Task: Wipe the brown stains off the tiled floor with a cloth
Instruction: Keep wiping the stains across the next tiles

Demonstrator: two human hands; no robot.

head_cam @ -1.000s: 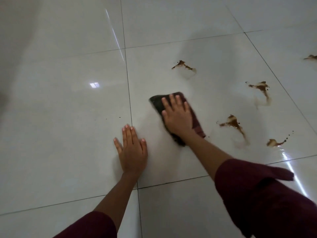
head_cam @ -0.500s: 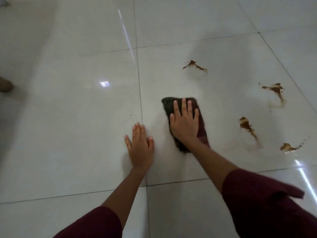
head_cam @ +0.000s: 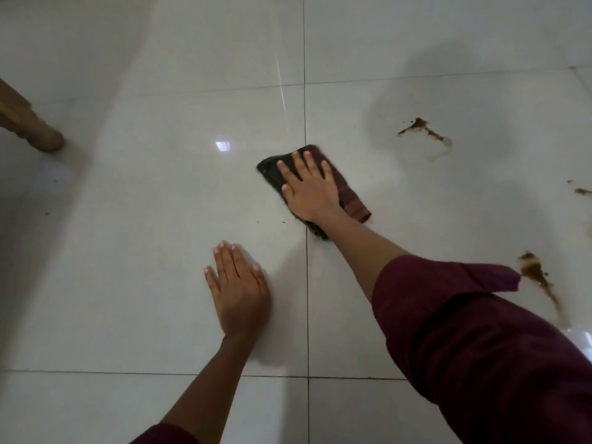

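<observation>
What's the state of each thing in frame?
Cloth: folded, flat on floor, pressed by right hand.
Left hand: flat on floor, holding nothing.
Stains: unwiped, right of cloth, apart from it.
Floor: glossy, a few dark specks.
Wooden leg: standing on floor, far left.

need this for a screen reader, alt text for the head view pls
A right hand presses a dark cloth flat on a glossy white tiled floor, while the left hand rests flat beside it. Brown stains remain to the right; a wooden leg stands far left.
</observation>
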